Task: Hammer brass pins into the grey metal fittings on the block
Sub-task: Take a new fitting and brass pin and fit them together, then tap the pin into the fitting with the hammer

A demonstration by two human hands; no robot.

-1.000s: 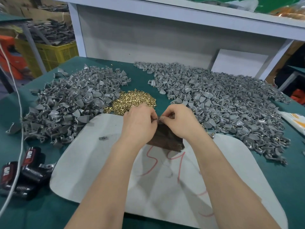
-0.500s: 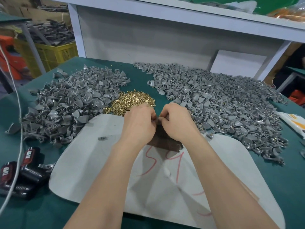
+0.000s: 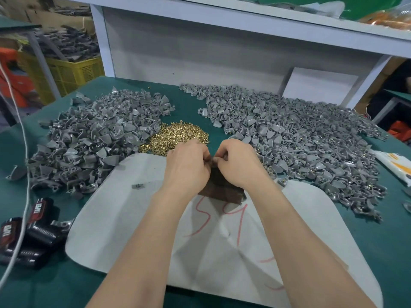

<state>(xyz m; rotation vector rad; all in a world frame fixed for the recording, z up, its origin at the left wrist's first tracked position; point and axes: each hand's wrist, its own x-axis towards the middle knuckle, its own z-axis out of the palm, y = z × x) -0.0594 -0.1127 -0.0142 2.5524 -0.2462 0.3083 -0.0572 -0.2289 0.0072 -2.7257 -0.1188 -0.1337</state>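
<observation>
Left hand [image 3: 186, 167] and right hand [image 3: 240, 165] pinch one obscured piece [image 3: 212, 160] over one brown wooden block [image 3: 222, 192], centre frame. Two grey metal fitting heaps [image 3: 89, 147] flank one brass-pin pile [image 3: 178, 136].

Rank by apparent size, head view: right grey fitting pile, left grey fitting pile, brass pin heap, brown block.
Right grey metal fitting pile
Left grey metal fitting pile
Brass pin heap
Brown block: mostly hidden, unranked

My worktop [image 3: 378, 252] is covered in green cloth. Along its far edge stands a pale grey back panel [image 3: 189, 52] under a white shelf [image 3: 244, 16]. Beyond the far left corner sits a yellow crate [image 3: 73, 72] heaped with grey parts, cardboard behind it.
</observation>
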